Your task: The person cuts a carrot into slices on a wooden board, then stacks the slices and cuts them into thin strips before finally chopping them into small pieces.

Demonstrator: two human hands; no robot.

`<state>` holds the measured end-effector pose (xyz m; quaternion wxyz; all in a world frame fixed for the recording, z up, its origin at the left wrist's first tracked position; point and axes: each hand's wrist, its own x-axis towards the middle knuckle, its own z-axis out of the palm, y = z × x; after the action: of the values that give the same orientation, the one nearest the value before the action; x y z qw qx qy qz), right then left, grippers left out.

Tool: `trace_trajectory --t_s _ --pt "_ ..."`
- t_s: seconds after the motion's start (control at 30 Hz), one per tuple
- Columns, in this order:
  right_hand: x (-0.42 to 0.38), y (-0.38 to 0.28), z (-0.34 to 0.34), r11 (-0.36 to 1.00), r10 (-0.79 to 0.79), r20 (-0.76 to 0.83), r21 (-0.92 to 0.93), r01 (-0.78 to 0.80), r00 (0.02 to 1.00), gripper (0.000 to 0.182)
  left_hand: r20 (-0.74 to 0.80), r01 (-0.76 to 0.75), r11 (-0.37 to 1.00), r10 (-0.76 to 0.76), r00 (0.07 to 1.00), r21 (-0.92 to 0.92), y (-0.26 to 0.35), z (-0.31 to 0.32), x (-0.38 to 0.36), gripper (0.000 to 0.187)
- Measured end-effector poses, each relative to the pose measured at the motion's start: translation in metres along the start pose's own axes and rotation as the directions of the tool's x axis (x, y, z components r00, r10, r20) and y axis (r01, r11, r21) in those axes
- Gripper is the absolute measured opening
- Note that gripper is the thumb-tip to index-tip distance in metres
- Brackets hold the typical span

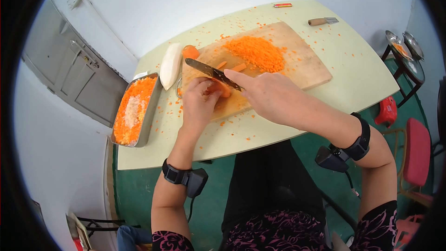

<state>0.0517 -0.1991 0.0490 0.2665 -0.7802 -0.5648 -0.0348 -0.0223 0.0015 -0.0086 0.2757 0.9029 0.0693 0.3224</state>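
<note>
My right hand [269, 94] is closed around the handle of a dark-bladed knife [204, 69], its blade pointing to the upper left. Under the blade, my left hand [199, 101] grips a piece of carrot [223, 90] on the wooden cutting board [306, 67]. A heap of chopped carrot [258, 53] lies toward the back of the board, with a few carrot sticks [238, 67] in front of it. At the board's left corner is a rounded carrot piece [190, 52], beside a long peeled white radish [171, 66].
A metal tray [149, 111] of chopped orange and pale bits stands at the table's left edge. A wooden-handled blade [323, 21] and a small red packet [282, 5] lie at the back. Right of the table are a stool with bowls [412, 67] and a red chair [417, 151].
</note>
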Motion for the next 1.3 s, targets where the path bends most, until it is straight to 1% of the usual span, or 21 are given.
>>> trace_trajectory --t_s 0.03,0.1,0.2,0.3,0.4,0.43,0.5,0.53,0.6,0.63,0.83,0.93,1.03,1.13,1.23,1.3 --pt "-0.001 0.000 0.000 1.000 -0.024 -0.020 -0.006 0.024 0.999 0.048 0.000 -0.027 1.000 0.027 1.000 0.008 -0.002 0.000 0.000 0.019" --pt "-0.001 -0.002 -0.003 1.000 -0.007 0.008 -0.004 0.007 1.000 0.047 -0.001 -0.081 0.996 0.081 0.997 0.027 -0.007 0.001 0.001 0.019" --pt "-0.002 -0.004 -0.007 1.000 0.007 0.039 -0.014 -0.007 0.999 0.047 0.019 -0.121 0.991 0.120 0.993 0.054 -0.007 -0.001 0.002 0.020" --pt "-0.003 -0.006 -0.009 1.000 0.018 0.059 -0.020 -0.017 0.998 0.047 0.064 0.032 0.999 -0.032 0.997 0.008 0.005 -0.004 0.002 0.020" --pt "-0.004 -0.007 -0.013 0.999 0.045 0.068 -0.012 -0.044 0.997 0.047 0.051 -0.037 0.999 0.037 0.998 0.000 0.000 -0.004 0.003 0.019" --pt "-0.003 -0.007 -0.013 0.998 0.055 0.074 -0.008 -0.054 0.996 0.047 0.048 -0.058 0.998 0.057 0.997 0.027 -0.001 -0.004 0.003 0.019" --pt "-0.001 0.000 -0.006 0.999 0.036 0.031 0.010 -0.036 0.999 0.045 0.051 -0.096 0.992 0.092 0.994 0.078 -0.002 -0.005 0.004 0.019" --pt "0.000 0.003 -0.004 0.999 0.029 0.011 0.018 -0.029 1.000 0.044 0.061 -0.084 0.994 0.079 0.995 0.067 -0.001 -0.005 0.004 0.019" --pt "0.003 0.000 -0.009 0.998 0.050 0.072 0.024 -0.051 0.996 0.044 0.082 -0.053 0.998 0.049 0.995 0.041 0.001 -0.007 0.004 0.019" --pt "0.004 -0.001 -0.012 0.998 0.059 0.105 0.027 -0.062 0.993 0.045 0.082 -0.056 0.997 0.052 0.995 0.049 0.001 -0.006 0.005 0.019" --pt "0.012 -0.003 -0.008 0.998 0.057 0.151 -0.023 -0.054 0.987 0.046 0.057 -0.080 0.996 0.077 0.995 0.051 0.003 -0.005 0.005 0.021" --pt "0.018 -0.010 -0.014 0.988 0.149 0.246 -0.011 -0.151 0.958 0.047 0.097 -0.038 0.993 0.027 0.995 0.110 0.004 -0.006 0.005 0.016" --pt "0.020 -0.005 -0.006 0.992 0.121 0.200 0.000 -0.123 0.972 0.047 0.100 -0.047 0.993 0.036 0.994 0.109 0.005 -0.007 0.005 0.016" --pt "0.023 -0.004 -0.002 0.992 0.119 0.215 0.013 -0.124 0.969 0.048 0.109 0.010 0.999 -0.015 0.994 0.048 0.010 -0.007 0.005 0.015" --pt "0.031 -0.010 -0.005 0.968 0.235 0.304 0.017 -0.252 0.923 0.049 0.111 0.040 0.998 -0.046 0.993 0.054 0.014 -0.007 0.004 0.014" --pt "0.035 -0.010 -0.007 0.962 0.234 0.319 0.058 -0.265 0.919 0.052 0.100 0.077 0.994 -0.084 0.991 0.074 0.019 -0.007 0.004 0.014"
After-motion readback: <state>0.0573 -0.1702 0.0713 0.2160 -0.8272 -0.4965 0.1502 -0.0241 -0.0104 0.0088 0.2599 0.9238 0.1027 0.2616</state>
